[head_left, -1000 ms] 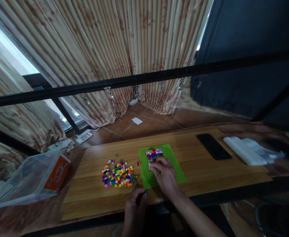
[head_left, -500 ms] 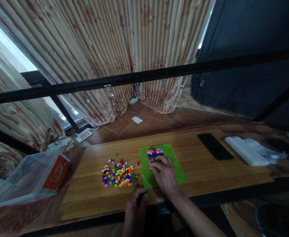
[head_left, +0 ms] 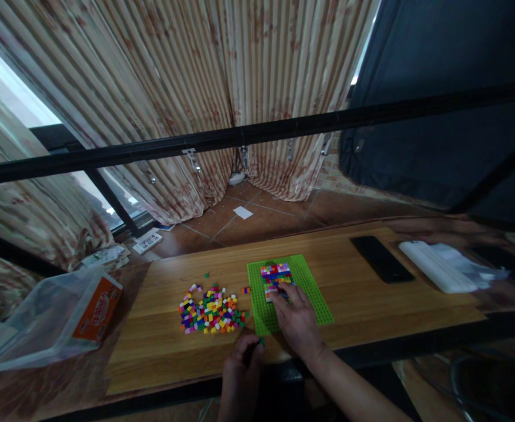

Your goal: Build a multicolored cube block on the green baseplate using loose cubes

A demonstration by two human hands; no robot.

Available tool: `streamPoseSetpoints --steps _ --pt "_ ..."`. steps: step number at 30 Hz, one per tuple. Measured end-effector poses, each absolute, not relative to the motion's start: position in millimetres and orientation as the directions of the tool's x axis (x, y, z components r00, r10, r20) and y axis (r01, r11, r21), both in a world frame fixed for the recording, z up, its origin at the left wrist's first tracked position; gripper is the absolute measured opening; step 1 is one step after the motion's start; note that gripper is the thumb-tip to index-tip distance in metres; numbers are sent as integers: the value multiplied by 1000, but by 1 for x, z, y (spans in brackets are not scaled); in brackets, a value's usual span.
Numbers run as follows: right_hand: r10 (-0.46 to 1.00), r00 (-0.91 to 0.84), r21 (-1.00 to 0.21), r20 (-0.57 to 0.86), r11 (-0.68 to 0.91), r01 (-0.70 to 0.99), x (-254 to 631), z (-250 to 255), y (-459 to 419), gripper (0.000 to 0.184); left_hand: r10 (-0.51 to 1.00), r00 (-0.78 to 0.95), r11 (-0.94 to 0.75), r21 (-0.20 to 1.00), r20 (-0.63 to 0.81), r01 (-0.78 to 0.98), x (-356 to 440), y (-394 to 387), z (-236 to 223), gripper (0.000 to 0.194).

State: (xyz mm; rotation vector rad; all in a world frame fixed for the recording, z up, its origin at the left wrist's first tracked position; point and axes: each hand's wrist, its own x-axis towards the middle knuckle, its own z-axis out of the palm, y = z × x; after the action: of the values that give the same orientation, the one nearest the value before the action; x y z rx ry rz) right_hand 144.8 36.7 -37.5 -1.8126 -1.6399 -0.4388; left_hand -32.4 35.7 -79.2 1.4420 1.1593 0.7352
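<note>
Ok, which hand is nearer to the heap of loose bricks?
Left. The left hand is just this side of the heap; the right hand is farther right, over the green board.

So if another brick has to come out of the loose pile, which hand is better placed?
Probably left: the left hand is nearer the loose bricks, though it seems to pinch a green brick. The right hand is over the green baseplate.
</note>
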Motion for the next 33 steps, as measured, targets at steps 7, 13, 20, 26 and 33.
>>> streamPoseSetpoints --steps 7,13,20,26,33 --pt "771 131 -221 624 14 975 145 -38 33 27 935 314 84 964 -164 253 -32 35 -80 34" --pt "774 148 -253 616 17 967 143 -37 34 27 935 313 81 962 -164 262 -32 36 -75 38" --pt "743 167 -281 648 30 959 143 -37 32 30 915 340 135 959 -216 248 -29 36 -56 29" --pt "799 106 -255 592 61 965 141 -39 34 35 943 278 126 969 -184 213 -25 32 -56 27" --pt "777 146 -323 613 78 943 141 -41 35 35 932 309 107 957 -191 269 -28 37 -61 29"
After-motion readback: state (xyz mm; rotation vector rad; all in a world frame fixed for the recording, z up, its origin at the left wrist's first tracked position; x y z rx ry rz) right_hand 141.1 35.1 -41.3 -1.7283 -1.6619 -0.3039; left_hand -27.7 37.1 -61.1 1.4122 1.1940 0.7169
